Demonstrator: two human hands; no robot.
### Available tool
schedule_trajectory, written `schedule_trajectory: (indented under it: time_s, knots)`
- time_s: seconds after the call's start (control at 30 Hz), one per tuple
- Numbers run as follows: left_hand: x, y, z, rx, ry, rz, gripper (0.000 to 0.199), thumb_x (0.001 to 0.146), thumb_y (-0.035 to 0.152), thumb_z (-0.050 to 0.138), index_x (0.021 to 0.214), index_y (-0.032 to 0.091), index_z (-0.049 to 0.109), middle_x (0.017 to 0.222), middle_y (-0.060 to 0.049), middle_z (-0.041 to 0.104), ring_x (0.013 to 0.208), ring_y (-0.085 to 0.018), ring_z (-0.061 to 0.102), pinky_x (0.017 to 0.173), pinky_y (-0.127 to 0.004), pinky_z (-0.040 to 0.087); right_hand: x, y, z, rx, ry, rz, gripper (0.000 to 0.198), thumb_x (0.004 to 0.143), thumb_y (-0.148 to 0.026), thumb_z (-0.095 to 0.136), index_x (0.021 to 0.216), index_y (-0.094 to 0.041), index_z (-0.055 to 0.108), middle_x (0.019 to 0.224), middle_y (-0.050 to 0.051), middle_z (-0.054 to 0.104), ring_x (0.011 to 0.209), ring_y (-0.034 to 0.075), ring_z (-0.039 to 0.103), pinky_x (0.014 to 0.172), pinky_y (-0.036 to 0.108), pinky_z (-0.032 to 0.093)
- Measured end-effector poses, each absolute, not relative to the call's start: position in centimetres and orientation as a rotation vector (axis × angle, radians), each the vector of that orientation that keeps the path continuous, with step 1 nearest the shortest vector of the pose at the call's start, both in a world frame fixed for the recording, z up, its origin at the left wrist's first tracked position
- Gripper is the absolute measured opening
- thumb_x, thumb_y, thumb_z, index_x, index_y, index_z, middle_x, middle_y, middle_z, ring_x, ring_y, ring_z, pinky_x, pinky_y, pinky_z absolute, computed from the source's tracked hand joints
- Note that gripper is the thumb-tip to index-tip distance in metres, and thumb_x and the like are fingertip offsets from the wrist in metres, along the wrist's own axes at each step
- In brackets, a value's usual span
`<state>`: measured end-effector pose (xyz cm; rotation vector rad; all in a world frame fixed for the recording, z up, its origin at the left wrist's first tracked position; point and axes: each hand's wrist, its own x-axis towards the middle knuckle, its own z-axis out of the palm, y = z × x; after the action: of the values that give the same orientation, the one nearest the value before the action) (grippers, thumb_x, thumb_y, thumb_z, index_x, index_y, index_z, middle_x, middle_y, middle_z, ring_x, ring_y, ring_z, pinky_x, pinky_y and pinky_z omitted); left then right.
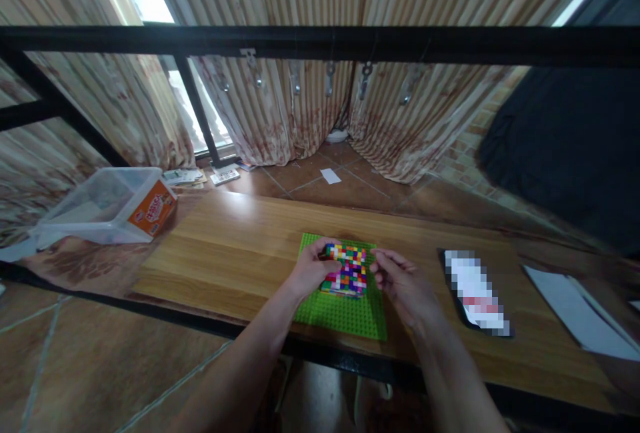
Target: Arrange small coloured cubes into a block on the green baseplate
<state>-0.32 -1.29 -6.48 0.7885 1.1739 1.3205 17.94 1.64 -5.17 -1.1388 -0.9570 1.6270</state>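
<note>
From my seat far off, I watch through the head camera as the left hand point(313, 270) clasps the multicoloured brick block point(351, 276), thumb laid over its top and fingers curled by its far left corner. The block is over the green baseplate point(345, 321), near the middle of the wooden table point(215, 246); whether it is pressed onto the studs or merely resting, I can't tell. The right hand point(400, 280) hangs just beside the block's right edge, fingertips drawn narrowly together (a small piece could be hidden in that pinch, but I can't make one out).

My main worry is the left thumb: pushing down too hard near one side could tip the block or pop loose bricks off its edge. If the block isn't anchored, a sideways nudge from the right fingers could slide it across the baseplate. The baseplate reaches close to the table's near edge, so a dropped brick could roll off towards the floor. The phone point(477, 293) lies well apart, past the right hand, an unlikely snag.
</note>
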Motion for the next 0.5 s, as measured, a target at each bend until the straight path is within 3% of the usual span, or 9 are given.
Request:
schedule_trajectory:
  time_s: [0.23,0.5]
  knots:
    - [-0.8,-1.5,-6.5,0.729,1.106,1.308,0.043,0.058,0.017,0.078,0.1,0.017,0.07,0.087,-0.002,0.07,0.076,-0.014,0.061,0.073,-0.027,0.048,18.7,2.0,-5.3,-1.152,-0.94,1.603,0.043,0.054,-0.048,0.09,0.081,-0.019,0.075,0.064,0.0,0.064,0.053,0.009,0.051,0.047,0.021,0.039]
    - [0.3,-1.2,-6.1,0.672,1.155,1.325,0.051,0.049,0.016,0.083,0.097,0.017,0.066,0.075,0.003,0.066,0.063,-0.012,0.059,0.066,-0.027,0.05,18.1,2.0,-5.2,-1.13,-0.97,1.611,0.036,0.058,-0.043,0.086,0.084,-0.02,0.074,0.065,0.0,0.066,0.053,0.011,0.052,0.048,0.023,0.039]
